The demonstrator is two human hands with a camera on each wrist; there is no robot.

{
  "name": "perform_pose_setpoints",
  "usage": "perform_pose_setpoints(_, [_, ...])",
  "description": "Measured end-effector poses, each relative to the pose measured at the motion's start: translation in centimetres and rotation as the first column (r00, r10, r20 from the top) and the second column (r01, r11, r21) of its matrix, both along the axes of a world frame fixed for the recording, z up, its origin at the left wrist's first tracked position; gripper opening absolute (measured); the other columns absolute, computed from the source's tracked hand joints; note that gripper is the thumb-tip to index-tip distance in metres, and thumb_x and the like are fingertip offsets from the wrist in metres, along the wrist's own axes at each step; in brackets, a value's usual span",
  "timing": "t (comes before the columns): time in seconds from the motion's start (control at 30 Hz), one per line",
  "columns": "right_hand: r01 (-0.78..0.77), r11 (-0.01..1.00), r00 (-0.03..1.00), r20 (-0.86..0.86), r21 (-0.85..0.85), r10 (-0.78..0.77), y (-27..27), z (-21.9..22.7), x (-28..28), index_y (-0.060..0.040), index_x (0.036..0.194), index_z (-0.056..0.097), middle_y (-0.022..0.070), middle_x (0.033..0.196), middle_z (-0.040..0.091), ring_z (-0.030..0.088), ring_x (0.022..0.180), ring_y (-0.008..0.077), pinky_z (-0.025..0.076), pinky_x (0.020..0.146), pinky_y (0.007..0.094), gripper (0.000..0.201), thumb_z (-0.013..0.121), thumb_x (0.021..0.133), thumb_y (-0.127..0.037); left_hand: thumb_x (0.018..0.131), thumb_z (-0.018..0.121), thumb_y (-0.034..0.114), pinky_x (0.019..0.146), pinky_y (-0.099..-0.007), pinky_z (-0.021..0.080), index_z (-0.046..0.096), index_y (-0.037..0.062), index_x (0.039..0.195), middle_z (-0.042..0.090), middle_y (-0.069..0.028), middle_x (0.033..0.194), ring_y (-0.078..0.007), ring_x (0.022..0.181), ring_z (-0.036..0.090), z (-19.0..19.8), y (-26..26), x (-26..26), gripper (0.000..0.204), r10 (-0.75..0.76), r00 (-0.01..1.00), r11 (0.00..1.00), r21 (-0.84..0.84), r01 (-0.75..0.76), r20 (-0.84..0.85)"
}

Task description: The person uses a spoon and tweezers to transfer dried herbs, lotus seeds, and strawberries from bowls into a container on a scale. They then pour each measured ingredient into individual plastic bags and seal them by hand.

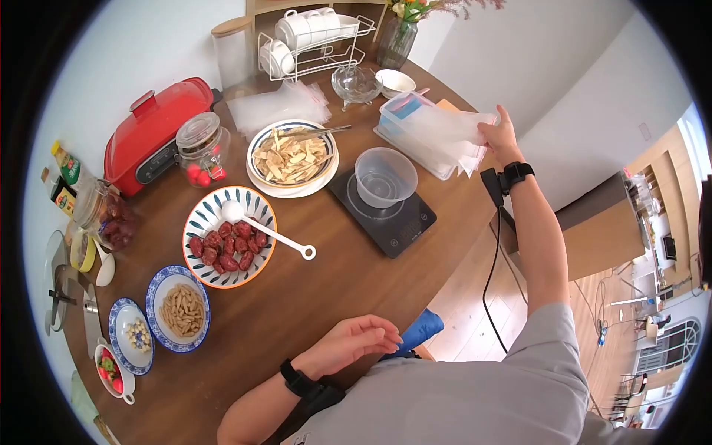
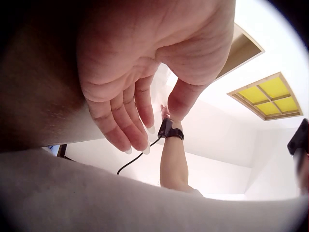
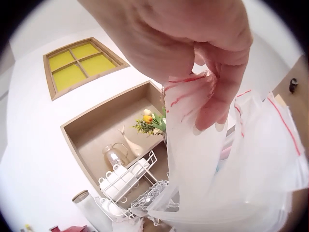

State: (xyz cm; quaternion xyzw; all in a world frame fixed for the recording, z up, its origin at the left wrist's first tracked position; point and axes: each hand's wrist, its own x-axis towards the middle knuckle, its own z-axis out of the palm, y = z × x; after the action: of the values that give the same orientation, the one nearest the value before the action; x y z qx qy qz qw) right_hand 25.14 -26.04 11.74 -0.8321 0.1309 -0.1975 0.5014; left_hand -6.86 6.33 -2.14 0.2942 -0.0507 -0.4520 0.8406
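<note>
Spanning the head view, one round wooden surface point(image 1: 311, 297) carries everything listed. One red electric cooker point(image 1: 152, 133) sits at the far left edge. One white wire rack point(image 1: 315, 41) of cups stands at the back, with one vase of flowers point(image 1: 397, 37) beside it. One clear storage box point(image 1: 415, 133) sits at the right edge, a stack of clear zip bags point(image 1: 456, 137) lying over it. One black kitchen scale point(image 1: 382, 211) holds one clear plastic tub point(image 1: 384, 176). Bowls, counted: one of pale dried slices point(image 1: 291, 157), one of red dates point(image 1: 228, 236) with one white scoop point(image 1: 267, 231) across it, one of tan pieces point(image 1: 178, 308), one of small pale seeds point(image 1: 131, 335), one small white bowl point(image 1: 394, 80) and one glass dish point(image 1: 356, 83) at the back. One lidded glass jar point(image 1: 202, 148) holds red fruit. Two bottles point(image 1: 63, 178) at the far left carry labels too small to read. Right hand point(image 1: 498, 135): reaching over the box, thumb and fingers point(image 3: 217, 104) pinching the red-striped top edge of a zip bag. Left hand point(image 1: 356, 343): at the near edge of the surface, fingers loosely curled, holding nothing. Two black wrist straps, one on each arm.
</note>
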Motion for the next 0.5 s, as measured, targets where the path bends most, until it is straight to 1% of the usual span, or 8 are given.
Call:
perform_pose_setpoints(0.17, [-0.022,0.992,1.0,-0.003,-0.126,0.021,-3.4,-2.4,2.6,-0.0048,0.125,0.061,0.0209,0.106,0.067,0.069,0.086,0.0263,0.058,0.069,0.0364,0.047,0.062,0.078,-0.007,0.101,0.049,0.017,0.101,-0.0342,0.046,0.054,0.0004,0.121,0.06,-0.0128,0.119,-0.0211,0.111,0.059,-0.1,0.0,-0.1,0.027,0.001,1.0,1.0,-0.013,-0.001,0.007])
perform_pose_setpoints(0.23, [-0.033,0.904,0.996,-0.092,-0.426,-0.006,-2.9,-2.4,2.2,-0.0046,0.11,0.069,0.0188,0.101,0.069,0.07,0.08,0.0256,0.056,0.071,0.0355,0.034,0.059,0.079,-0.013,0.101,0.049,0.017,0.101,-0.0342,0.046,0.054,0.0004,0.121,0.06,-0.0131,0.119,-0.0213,0.111,0.059,-0.1,0.0,0.0,0.027,0.002,1.0,1.0,-0.002,-0.002,0.007])
perform_pose_setpoints(0.27, [-0.031,0.902,0.994,-0.104,-0.431,-0.015,-2.1,-2.1,1.5,-0.0037,0.097,0.073,0.0115,0.089,0.07,0.065,0.07,0.02,0.053,0.061,0.0315,0.027,0.059,0.08,-0.019,0.101,0.049,0.017,0.101,-0.0342,0.046,0.054,0.0004,0.121,0.06,-0.0131,0.119,-0.0213,0.111,0.059,-0.1,0.0,0.0,0.027,0.002,1.0,1.0,-0.004,-0.002,0.01])
perform_pose_setpoints(0.3, [-0.031,0.901,0.995,-0.103,-0.432,-0.016,-1.8,-1.3,1.2,-0.0037,0.097,0.073,0.0115,0.089,0.07,0.065,0.07,0.02,0.053,0.061,0.0315,0.027,0.059,0.08,-0.019,0.101,0.049,0.017,0.101,-0.0342,0.046,0.054,0.0003,0.121,0.06,-0.0131,0.119,-0.0213,0.111,0.059,-0.2,0.0,0.0,0.027,0.003,1.0,1.0,-0.016,-0.003,0.008])
perform_pose_setpoints(0.37, [-0.253,0.807,0.903,-0.43,-0.534,-0.002,-1.3,0.2,0.9,-0.0042,0.094,0.074,0.0137,0.086,0.069,0.064,0.072,0.023,0.052,0.063,0.0355,0.028,0.063,0.076,-0.024,0.101,0.049,0.017,0.1,-0.0342,0.046,0.054,0.0002,0.121,0.06,-0.0132,0.119,-0.0213,0.111,0.059,-0.2,0.0,0.0,0.027,0.007,1.0,1.0,-0.029,-0.007,0.007])
perform_pose_setpoints(0.4, [-0.253,0.806,0.903,-0.431,-0.535,-0.002,-1.3,0.1,1.5,-0.0042,0.094,0.074,0.0137,0.086,0.069,0.064,0.072,0.023,0.052,0.063,0.0355,0.028,0.063,0.076,-0.024,0.101,0.049,0.016,0.1,-0.0343,0.046,0.053,0.0,0.121,0.06,-0.0131,0.119,-0.0213,0.111,0.059,-0.2,0.0,-0.1,0.026,0.005,1.0,1.0,-0.018,-0.005,0.006])
perform_pose_setpoints(0.47, [-0.244,0.519,0.879,-0.413,-0.819,-0.238,-0.7,0.4,2.4,-0.005,0.087,0.074,0.0142,0.09,0.067,0.062,0.09,0.0265,0.048,0.078,0.0424,0.032,0.066,0.075,-0.033,0.1,0.049,0.016,0.1,-0.0343,0.046,0.053,-0.0001,0.121,0.06,-0.0131,0.119,-0.0213,0.111,0.059,-0.2,-0.1,0.0,0.026,0.002,1.0,1.0,-0.01,-0.002,0.006])
perform_pose_setpoints(0.5, [-0.244,0.517,0.879,-0.412,-0.82,-0.239,-0.4,0.7,1.8,-0.005,0.087,0.074,0.0142,0.09,0.067,0.062,0.09,0.0265,0.048,0.078,0.0424,0.032,0.066,0.075,-0.033,0.1,0.049,0.015,0.1,-0.0343,0.046,0.053,-0.0001,0.121,0.06,-0.0129,0.118,-0.0213,0.111,0.059,-0.2,-0.1,-0.1,0.026,0.0,1.0,1.0,-0.009,0.0,0.003])
